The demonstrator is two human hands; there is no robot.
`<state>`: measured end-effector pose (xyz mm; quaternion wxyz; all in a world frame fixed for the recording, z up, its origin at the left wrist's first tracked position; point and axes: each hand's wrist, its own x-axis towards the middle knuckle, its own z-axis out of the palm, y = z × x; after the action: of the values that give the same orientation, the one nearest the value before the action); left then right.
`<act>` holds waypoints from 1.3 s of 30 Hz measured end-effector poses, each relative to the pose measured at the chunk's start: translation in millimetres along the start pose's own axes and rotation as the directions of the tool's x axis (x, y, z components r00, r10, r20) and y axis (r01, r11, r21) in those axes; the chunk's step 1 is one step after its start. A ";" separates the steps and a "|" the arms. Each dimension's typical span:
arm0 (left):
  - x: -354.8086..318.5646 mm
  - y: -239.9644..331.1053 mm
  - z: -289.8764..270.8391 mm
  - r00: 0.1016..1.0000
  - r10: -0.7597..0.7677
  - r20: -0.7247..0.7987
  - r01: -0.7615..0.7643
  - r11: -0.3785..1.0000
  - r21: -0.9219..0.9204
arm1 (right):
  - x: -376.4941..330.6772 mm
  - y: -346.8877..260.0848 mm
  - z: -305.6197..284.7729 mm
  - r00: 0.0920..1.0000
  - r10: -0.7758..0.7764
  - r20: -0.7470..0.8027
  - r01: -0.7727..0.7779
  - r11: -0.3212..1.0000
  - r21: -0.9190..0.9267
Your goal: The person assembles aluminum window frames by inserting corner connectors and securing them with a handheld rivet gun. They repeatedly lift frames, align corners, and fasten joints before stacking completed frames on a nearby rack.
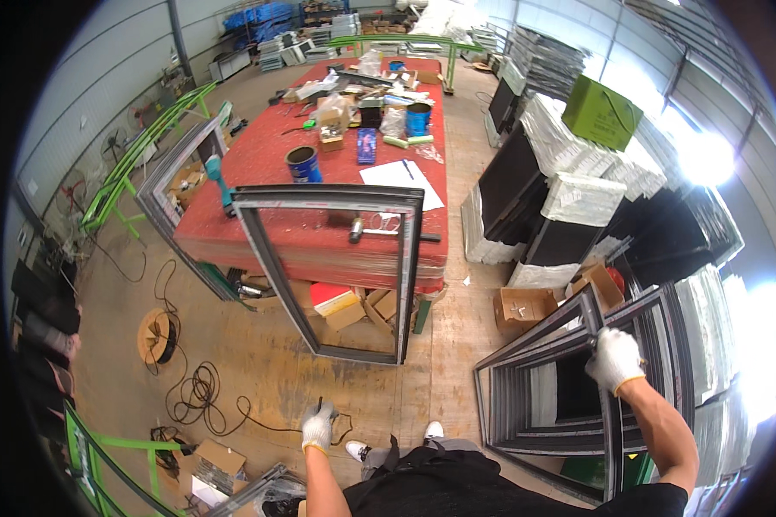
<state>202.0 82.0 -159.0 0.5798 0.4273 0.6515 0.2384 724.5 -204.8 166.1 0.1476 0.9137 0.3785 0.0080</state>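
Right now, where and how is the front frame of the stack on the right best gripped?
Probably high on the front frame's near bar, by the top corner, coming from the person's side. The right hand holds it about there. The bar is slim and borders an open middle, so fingers can likely wrap it; other frames crowd behind.

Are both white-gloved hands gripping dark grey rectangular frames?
No: the white-gloved right hand grips a dark grey rectangular frame, but the white-gloved left hand is apart from the frames.
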 end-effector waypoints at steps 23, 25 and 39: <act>-9.5 -77.3 -31.1 0.741 -0.476 0.473 0.588 0.801 -0.114 | -105.2 -382.4 -333.0 0.493 -0.619 -0.611 0.812 0.579 0.068; -19.1 -57.3 -19.6 0.731 -0.401 0.552 0.583 0.787 -0.201 | -122.1 -364.2 -355.2 0.475 -0.512 -0.715 0.844 0.496 0.206; -1.8 94.2 -74.7 0.981 0.009 0.194 0.190 0.159 -0.969 | -37.0 -205.6 -346.8 0.536 0.173 -0.826 0.628 0.573 0.527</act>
<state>156.7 143.4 -66.1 0.7795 -0.0712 0.3202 0.5336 512.6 -1.3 444.6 -0.4595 0.6982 0.4954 0.2365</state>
